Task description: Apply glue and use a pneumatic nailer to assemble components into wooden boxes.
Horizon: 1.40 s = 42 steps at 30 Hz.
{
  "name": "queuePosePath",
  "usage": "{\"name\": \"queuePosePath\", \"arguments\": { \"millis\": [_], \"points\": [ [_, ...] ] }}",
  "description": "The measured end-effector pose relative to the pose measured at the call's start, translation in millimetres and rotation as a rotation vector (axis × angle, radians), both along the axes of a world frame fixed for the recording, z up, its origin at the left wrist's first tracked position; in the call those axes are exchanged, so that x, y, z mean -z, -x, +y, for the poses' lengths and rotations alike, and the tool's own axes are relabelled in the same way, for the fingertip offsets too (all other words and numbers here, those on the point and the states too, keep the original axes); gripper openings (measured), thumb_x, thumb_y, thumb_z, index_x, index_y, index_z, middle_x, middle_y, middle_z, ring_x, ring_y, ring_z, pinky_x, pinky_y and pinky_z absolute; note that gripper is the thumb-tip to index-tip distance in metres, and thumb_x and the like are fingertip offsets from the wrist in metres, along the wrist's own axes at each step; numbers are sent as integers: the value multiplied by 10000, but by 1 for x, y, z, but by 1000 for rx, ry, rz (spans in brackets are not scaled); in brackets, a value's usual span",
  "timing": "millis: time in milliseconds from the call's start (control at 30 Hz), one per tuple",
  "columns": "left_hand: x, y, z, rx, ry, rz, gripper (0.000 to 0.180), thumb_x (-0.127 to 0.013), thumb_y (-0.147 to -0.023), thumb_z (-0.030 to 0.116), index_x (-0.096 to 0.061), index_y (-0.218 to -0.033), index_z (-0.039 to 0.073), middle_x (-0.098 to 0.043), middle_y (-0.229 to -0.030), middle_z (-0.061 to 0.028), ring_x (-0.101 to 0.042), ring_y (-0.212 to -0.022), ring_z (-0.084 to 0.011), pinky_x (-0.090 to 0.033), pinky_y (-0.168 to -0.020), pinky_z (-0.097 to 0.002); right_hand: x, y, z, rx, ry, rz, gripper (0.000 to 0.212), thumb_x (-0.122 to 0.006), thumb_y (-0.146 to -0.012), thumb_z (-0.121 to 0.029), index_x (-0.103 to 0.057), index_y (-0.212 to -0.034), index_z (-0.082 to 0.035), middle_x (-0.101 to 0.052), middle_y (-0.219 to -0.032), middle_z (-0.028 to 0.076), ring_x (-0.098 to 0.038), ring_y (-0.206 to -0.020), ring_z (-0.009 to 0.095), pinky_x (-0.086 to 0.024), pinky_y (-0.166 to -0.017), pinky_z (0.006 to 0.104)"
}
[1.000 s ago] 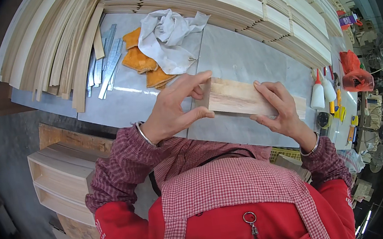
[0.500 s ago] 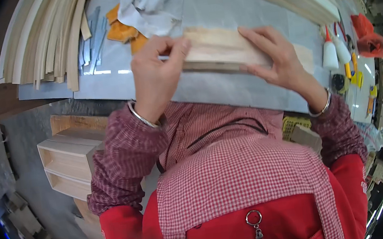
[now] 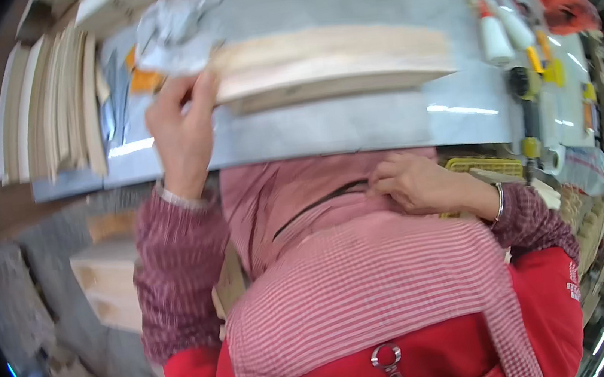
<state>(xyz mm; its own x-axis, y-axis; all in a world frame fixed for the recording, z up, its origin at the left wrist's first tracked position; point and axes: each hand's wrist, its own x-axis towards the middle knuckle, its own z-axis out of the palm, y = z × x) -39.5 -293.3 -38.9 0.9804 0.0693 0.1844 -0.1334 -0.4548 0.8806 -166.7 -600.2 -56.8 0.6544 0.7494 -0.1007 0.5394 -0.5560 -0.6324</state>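
A long pale wooden piece point(image 3: 335, 56), blurred by motion, lies across the grey worktop point(image 3: 325, 133), its near edge facing me. My left hand point(image 3: 186, 131) pinches the piece's left end between thumb and fingers. Down by my body, my right hand point(image 3: 418, 183) rests against the checked apron point(image 3: 357, 265), next to the right end of its dark pocket slit. The right fingers are curled in; whether they grip the cloth or something small is hidden.
Stacked wooden strips point(image 3: 54, 106) stand at the left. A white rag point(image 3: 177, 34) lies over orange cloth point(image 3: 144, 80). Glue bottles point(image 3: 496, 36), a red bag point(image 3: 562, 2) and a tape measure point(image 3: 523, 82) are on the right. Wooden boxes point(image 3: 106, 280) sit below, left.
My right hand has let go of the wooden piece and dropped to the apron. My left hand keeps its hold at the left end. The view has shifted somewhat.
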Motion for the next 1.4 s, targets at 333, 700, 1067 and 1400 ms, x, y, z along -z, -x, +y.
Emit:
{"name": "queuePosePath", "arguments": {
  "millis": [333,700,1067,1400],
  "points": [
    [0,13,17,-27,-96,-13,188,-600,-890,145,-574,-770,2,-517,-677,-8,-423,-626,-118,-380,-600,-242,-12,-1,-233,1309,610,-499,527,-575,-796,-168,-453,-1291,-34,-619,-1056,194,-589,-933,362,-472,-809,411],
    [-3,18,-8,-66,-16,-141,26,-605,-818,6,-598,-805,-15,-541,-717,-55,-451,-581,-139,-391,-539,-249,14,17,-319,1418,521,-278,524,-560,-771,-161,-471,-1248,34,-622,-1050,216,-623,-788,354,-501,-713,374],
    [10,15,-3,-77,143,-150,29,-607,-814,11,-584,-797,9,-517,-706,-49,-451,-560,-138,-376,-502,-254,-211,-82,-19,1212,-147,173,209,-622,-769,-69,-581,-947,31,-559,-622,58,-464,-434,110,-382,-409,230],
    [12,13,-4,-52,78,-230,84,-605,-783,13,-528,-762,38,-452,-696,-54,-394,-530,-179,-348,-491,-309,-210,-137,120,852,246,605,234,-663,-772,-58,-570,-972,18,-565,-586,25,-489,-440,103,-381,-424,215]
  ]
}}
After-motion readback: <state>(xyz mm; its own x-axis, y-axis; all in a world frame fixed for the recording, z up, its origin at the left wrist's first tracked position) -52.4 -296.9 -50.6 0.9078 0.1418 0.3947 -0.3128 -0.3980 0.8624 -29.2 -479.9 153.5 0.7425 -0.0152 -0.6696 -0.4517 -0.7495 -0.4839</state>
